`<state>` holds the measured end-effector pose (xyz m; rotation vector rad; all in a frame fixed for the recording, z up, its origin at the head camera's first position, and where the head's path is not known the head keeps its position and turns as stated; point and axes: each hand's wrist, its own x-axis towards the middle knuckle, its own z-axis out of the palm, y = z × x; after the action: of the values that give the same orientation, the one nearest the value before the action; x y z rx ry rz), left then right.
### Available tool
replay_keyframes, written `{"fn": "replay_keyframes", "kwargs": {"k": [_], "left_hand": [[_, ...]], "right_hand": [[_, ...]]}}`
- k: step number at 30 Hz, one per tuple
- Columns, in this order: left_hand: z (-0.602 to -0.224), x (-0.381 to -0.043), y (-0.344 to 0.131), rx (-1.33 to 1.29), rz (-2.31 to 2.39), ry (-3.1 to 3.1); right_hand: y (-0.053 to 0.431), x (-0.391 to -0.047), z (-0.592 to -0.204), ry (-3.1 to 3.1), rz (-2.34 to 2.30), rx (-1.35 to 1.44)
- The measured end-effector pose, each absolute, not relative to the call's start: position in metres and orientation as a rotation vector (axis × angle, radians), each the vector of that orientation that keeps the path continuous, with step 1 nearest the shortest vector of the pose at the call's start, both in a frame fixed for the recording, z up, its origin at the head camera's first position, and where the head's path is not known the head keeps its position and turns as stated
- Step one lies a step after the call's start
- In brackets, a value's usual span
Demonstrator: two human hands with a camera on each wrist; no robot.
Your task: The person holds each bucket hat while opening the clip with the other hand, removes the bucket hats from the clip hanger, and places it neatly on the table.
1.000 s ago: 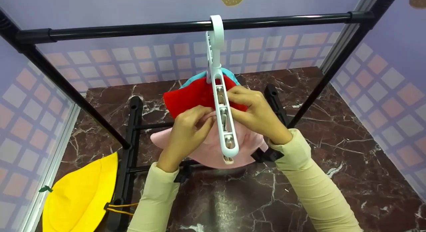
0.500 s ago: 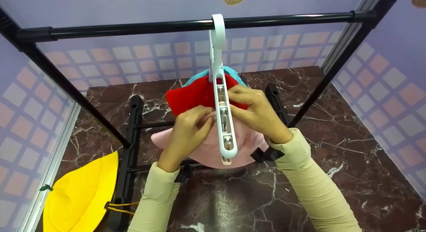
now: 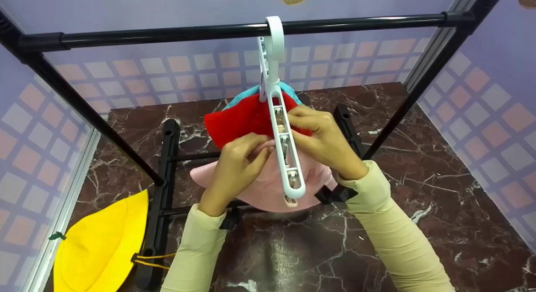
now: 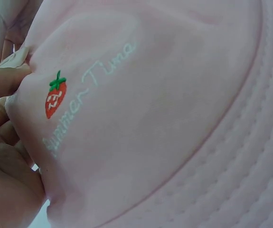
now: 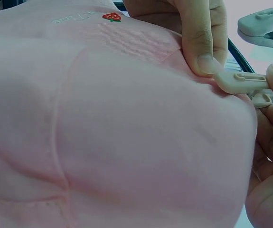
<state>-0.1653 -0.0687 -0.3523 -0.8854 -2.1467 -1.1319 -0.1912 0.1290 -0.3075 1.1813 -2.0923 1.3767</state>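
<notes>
A pink bucket hat (image 3: 251, 195), with an embroidered strawberry (image 4: 56, 97) and "Summer Time" lettering in the left wrist view, hangs beneath a white clip hanger (image 3: 296, 190). My left hand (image 3: 238, 158) pinches the top of its crown between thumb and fingers. On the hanger's other side, my right hand (image 3: 322, 135) pinches a beige clip (image 5: 243, 82). In the right wrist view the clip's jaws lie over the pink fabric, right beside the left fingertips. Behind the hands a red hat (image 3: 234, 121) hangs in front of a light blue hat (image 3: 243, 98).
The hanger hooks over a black rack bar (image 3: 167, 35). Several more clips line the hanger's slots. A yellow hat (image 3: 100, 241) with a green leaf tip and cord lies at lower left, beside the rack's black foot (image 3: 161, 225). The floor (image 3: 418, 191) is dark marble.
The hanger's near end has swung slightly to the right, and the red and blue hats have shifted a little left. Both hands keep nearly the same place and hold.
</notes>
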Motion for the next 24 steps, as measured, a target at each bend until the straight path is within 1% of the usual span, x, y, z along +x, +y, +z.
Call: {"fn": "replay_keyframes", "kwargs": {"k": [24], "left_hand": [[-0.3595, -0.1655, -0.0708, -0.875, -1.179, -2.139]], "right_hand": [[0.1292, -0.1909, -0.3077, -2.107, 1.384, 1.146]]}}
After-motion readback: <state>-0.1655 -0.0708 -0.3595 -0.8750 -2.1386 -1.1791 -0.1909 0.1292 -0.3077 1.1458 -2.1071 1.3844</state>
